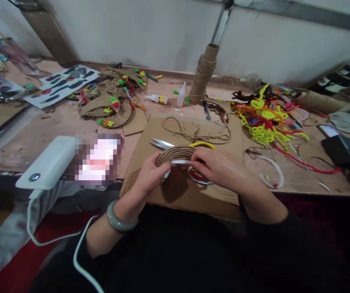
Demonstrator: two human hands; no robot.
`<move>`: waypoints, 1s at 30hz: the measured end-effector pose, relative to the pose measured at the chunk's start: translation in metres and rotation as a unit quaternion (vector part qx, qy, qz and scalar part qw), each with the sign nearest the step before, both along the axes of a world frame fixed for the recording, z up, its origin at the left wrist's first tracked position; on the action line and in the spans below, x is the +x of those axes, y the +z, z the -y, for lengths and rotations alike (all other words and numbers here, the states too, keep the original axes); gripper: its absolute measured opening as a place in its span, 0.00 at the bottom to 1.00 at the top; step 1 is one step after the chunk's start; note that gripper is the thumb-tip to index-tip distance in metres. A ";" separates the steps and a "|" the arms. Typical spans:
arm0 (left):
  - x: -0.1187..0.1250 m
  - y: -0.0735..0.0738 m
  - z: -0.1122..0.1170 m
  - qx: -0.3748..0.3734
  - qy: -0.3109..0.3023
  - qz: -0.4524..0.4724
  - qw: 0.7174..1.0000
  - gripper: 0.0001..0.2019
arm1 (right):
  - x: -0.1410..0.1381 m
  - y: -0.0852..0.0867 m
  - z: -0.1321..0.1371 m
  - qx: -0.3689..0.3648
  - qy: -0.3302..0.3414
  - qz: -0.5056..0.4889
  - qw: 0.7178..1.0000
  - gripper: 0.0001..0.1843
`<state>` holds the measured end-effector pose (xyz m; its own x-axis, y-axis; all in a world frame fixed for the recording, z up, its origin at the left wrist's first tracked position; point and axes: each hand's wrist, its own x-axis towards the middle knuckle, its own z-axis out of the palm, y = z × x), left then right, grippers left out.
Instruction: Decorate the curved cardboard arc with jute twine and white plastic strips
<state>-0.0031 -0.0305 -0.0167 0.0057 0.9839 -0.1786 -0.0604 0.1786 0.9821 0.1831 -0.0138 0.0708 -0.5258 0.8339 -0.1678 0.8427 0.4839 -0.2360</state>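
Note:
Between my two hands is a curved piece of coiled jute cord [175, 153], with a white strip [181, 162] along its inner edge. My left hand [150, 174] grips its left end, thumb on top. My right hand [214, 165] pinches the other end near the strip. Scissors [162, 143] lie just behind the piece, blades pointing left, with a yellow handle [203, 144] partly behind my right hand. Below my right fingers shows a white-and-red loop [200, 177]. Everything is above a cardboard sheet [224, 195]. A loose jute cord [190, 134] lies on its far part.
A jute spool [203, 75] stands at the back beside small glue bottles [181, 95]. Colourful pipe cleaners [266, 118] are heaped right, finished jute pieces [108, 103] left. A power bank [48, 162] with a white cable and a blurred phone [98, 159] lie near the left edge.

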 end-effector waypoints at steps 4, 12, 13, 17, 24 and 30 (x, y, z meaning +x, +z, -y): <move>-0.001 -0.003 -0.001 0.009 0.024 0.025 0.999 0.10 | -0.010 -0.007 -0.003 0.023 -0.044 0.031 0.998 0.13; -0.001 0.000 0.001 -0.010 0.010 0.065 0.998 0.12 | -0.017 -0.020 -0.006 0.068 -0.071 0.076 0.992 0.15; -0.001 0.000 0.002 -0.010 0.006 0.064 0.998 0.12 | -0.017 -0.021 -0.006 0.075 -0.077 0.077 0.991 0.15; -0.001 0.000 0.003 0.004 -0.004 0.063 0.998 0.09 | -0.020 -0.021 -0.003 0.092 -0.098 0.080 0.988 0.17; -0.002 -0.004 0.003 0.001 -0.015 0.059 0.998 0.08 | -0.024 -0.018 0.000 0.091 -0.119 0.086 0.985 0.17; -0.002 -0.002 0.004 0.000 -0.025 0.059 0.998 0.07 | -0.024 -0.024 -0.002 0.094 -0.178 0.032 0.979 0.16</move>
